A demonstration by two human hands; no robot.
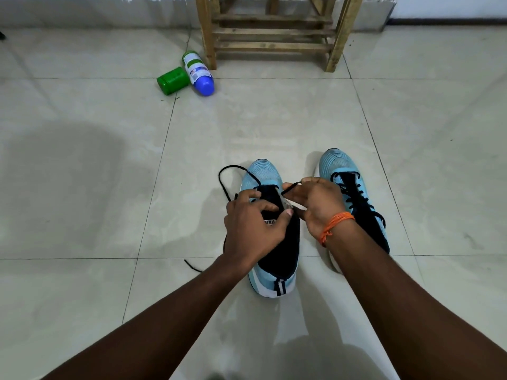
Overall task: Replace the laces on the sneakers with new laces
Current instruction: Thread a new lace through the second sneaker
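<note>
A pale tiled floor (82,187) fills the view, with a wooden rack (274,37) against the far wall. Two blue sneakers stand side by side in front of the person, toes pointing away. The laced sneaker (340,163) on the right already carries a black lace up its front. The open sneaker (264,174) is the one being worked on, and both hands are on it.

The left hand (252,223) curls over the tongue and eyelet edge and grips them, pinning the shoe to the floor. The right hand (315,201) is narrowed to a pinch on the lace end, just above the eyelets. Well apart, near the rack, a spray can (199,72) lies touching a green cap (172,80).

The black lace (223,182) loops out to the left of the toe. Another stretch of it trails on the floor beside the left forearm. Its tip (295,185) juts from the right fingers. An orange thread (334,223) circles the right wrist.

The step looks like feeding the tip through an eyelet, though the hands hide which one. To do it well, hold the tip close to its end so it stays stiff. Use the left thumb to lift the eyelet edge clear of the tongue, then push straight through. Draw the slack from the loop evenly, so both ends finish at the same length.
</note>
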